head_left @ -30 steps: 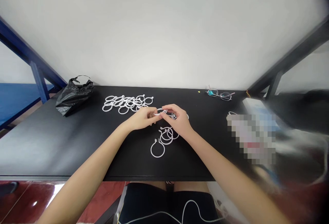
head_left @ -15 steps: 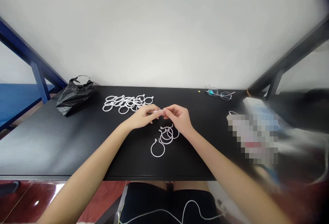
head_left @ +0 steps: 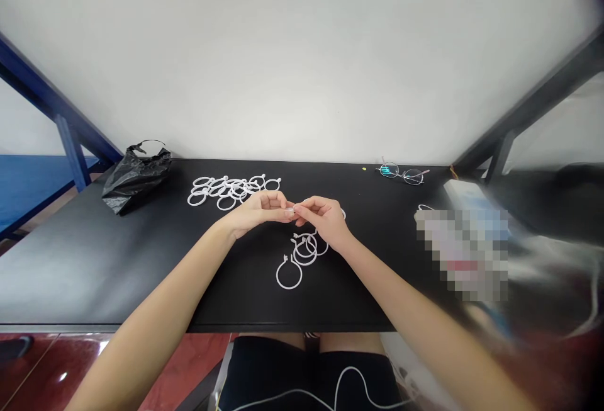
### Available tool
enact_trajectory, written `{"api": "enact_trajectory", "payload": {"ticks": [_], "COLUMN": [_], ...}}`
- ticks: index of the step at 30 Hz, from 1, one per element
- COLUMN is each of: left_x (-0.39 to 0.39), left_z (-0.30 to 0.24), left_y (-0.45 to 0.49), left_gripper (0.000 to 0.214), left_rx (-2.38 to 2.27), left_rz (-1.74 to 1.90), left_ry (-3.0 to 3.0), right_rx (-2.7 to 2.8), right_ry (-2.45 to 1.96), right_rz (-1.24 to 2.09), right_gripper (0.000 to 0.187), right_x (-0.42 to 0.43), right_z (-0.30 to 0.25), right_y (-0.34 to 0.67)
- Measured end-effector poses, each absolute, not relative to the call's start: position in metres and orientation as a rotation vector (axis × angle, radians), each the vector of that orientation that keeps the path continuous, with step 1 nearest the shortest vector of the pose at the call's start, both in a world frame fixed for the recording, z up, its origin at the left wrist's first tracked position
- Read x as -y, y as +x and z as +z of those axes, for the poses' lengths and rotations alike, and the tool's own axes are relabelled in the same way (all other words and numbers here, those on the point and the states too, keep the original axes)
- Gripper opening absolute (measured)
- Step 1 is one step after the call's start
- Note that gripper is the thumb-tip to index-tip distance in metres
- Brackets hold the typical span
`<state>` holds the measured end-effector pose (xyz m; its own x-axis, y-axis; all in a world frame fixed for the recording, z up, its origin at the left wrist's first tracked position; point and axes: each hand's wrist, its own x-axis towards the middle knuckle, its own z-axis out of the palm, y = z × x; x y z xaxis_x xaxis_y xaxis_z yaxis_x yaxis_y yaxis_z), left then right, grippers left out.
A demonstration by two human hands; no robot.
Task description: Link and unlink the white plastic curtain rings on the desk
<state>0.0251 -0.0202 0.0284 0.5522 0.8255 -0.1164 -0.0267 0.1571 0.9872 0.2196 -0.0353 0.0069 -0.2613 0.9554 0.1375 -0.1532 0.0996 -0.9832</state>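
Note:
My left hand (head_left: 262, 213) and my right hand (head_left: 323, 219) meet above the middle of the black table, fingertips together. Both pinch the small ends of a white plastic ring (head_left: 344, 213); most of its loop is hidden behind my right hand, with a bit of curve showing past the knuckles. Just below my hands lie a few opened rings, among them a single ring (head_left: 289, 287) with its clasp ends apart. To the left of my left hand spreads a heap of closed white rings (head_left: 226, 208), several overlapping.
A crumpled black plastic bag (head_left: 136, 178) stands at the back left of the table (head_left: 141, 272). Eyeglasses (head_left: 402, 175) rest at the back right. Nearer on the right are a white box (head_left: 465, 194) and a blurred-out item (head_left: 465, 253). A white cable (head_left: 340, 376) crosses my lap.
My hands have shifted slightly left and turned, still pinching together. Part of the held ring's curve now shows beyond my right hand. The rings on the table look unchanged.

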Motion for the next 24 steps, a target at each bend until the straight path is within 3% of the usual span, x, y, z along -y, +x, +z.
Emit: {"api": "enact_trajectory", "payload": {"ticks": [14,19,24], "left_x": [0.017,0.008,-0.002], "left_z": [0.026,0.019,0.008], "left_y": [0.027,0.015,-0.002], "left_gripper": [0.025,0.016,0.007], "left_rx": [-0.825,-1.254,-1.581], "left_rz": [0.823,1.156,1.099], "left_ry": [1.389,1.930,2.371], "right_rx": [1.303,1.269,1.281], "right_ry": [-0.919,-0.982,-1.000], "right_rz": [1.339,1.292,1.302], "right_gripper": [0.030,0.029,0.029], "right_x": [0.035,0.034,0.035], "right_z": [0.008,0.010,0.010], "right_y": [0.218,0.221,0.220]}}
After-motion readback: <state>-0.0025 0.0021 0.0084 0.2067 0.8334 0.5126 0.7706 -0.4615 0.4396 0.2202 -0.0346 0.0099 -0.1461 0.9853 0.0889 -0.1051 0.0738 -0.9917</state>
